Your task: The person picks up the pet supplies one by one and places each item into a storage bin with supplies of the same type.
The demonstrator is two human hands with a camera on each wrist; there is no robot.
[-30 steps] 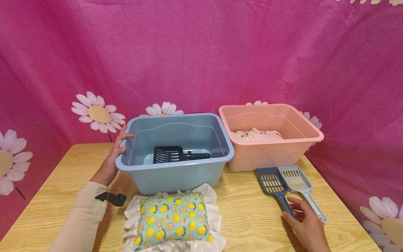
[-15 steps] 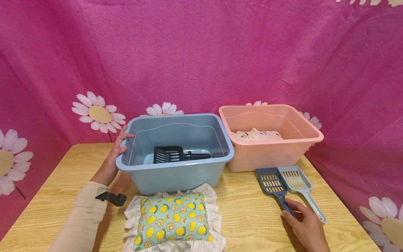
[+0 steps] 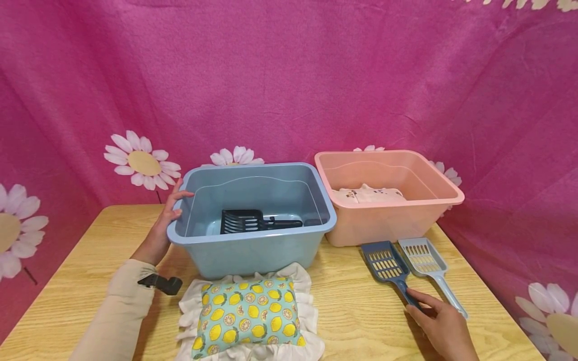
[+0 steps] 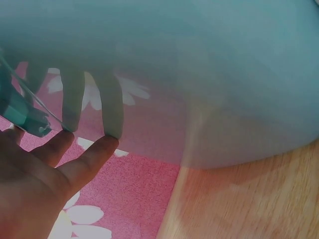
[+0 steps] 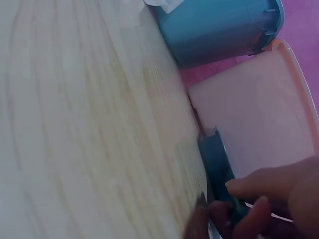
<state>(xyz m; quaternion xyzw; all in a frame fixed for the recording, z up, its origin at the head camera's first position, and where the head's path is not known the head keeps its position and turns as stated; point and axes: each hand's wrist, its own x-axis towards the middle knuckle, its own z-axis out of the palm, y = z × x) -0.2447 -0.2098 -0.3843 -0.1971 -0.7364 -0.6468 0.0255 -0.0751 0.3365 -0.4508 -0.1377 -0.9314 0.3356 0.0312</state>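
A blue plastic tub (image 3: 244, 253) stands left of centre with a black slotted litter scoop (image 3: 244, 221) inside. My left hand (image 3: 164, 220) holds the tub's left rim, one finger reaching over the edge. In the left wrist view, fingertips (image 4: 110, 142) touch the tub's outer wall. My right hand (image 3: 440, 321) grips the handle of a navy litter scoop (image 3: 386, 261), thumb and fingers round it. In the right wrist view this navy scoop (image 5: 217, 159) shows edge-on beside the pink tub. A light grey-blue litter scoop (image 3: 424, 256) lies just right of it on the table.
A pink tub (image 3: 375, 220) stands right of the blue one, with a white patterned cloth item (image 3: 368, 194) inside. In front lies a lemon-print cushion (image 3: 248, 316) with white frills. The wooden table (image 3: 352, 311) backs onto a magenta daisy curtain (image 3: 271, 80).
My right hand has closed on the navy scoop's handle. The scoop's head has shifted left, away from the grey-blue scoop. The left hand stays on the blue tub.
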